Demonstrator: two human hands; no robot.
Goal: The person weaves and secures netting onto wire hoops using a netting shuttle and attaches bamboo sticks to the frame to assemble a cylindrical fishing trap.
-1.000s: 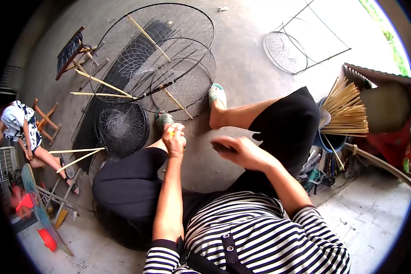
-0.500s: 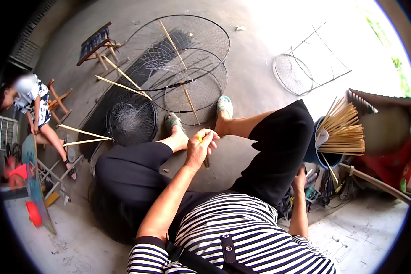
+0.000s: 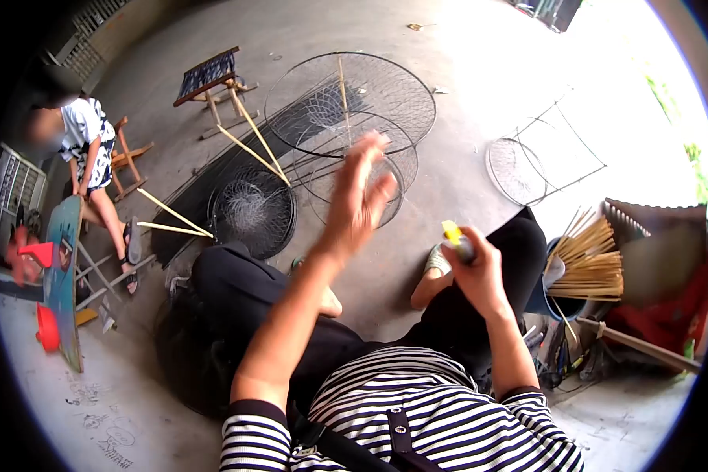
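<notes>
At the near edge we record a seated person in a striped shirt [image 3: 417, 417] and black trousers [image 3: 322, 334]. Over the lap, the right hand [image 3: 477, 273] is closed around a small yellow-and-dark object [image 3: 451, 231], its yellow end projecting past the thumb and fingers; blur prevents us from identifying it further. We find the left hand [image 3: 356, 200] up and released, fingers extended and parted, blurred, and well apart from that object. Below the right hand we note a pale green sandal [image 3: 439, 259] on the foot.

Beside the right knee stands a blue bucket [image 3: 536, 297] containing a thick bundle of thin wooden sticks [image 3: 594, 263], splayed outward. Beyond the left knee, a round dark net [image 3: 252, 208] lies on the concrete floor [image 3: 464, 181]. Farther out we observe a hooped net [image 3: 401, 94]; the left hand overlaps it in view, and we cannot tell whether they touch. To the left, a co-worker [image 3: 90, 141] bends toward a tilted blue-green board [image 3: 61, 259]. Farther still are a folding stool [image 3: 208, 76] and, rightward, a wire frame [image 3: 519, 169] with netting.
</notes>
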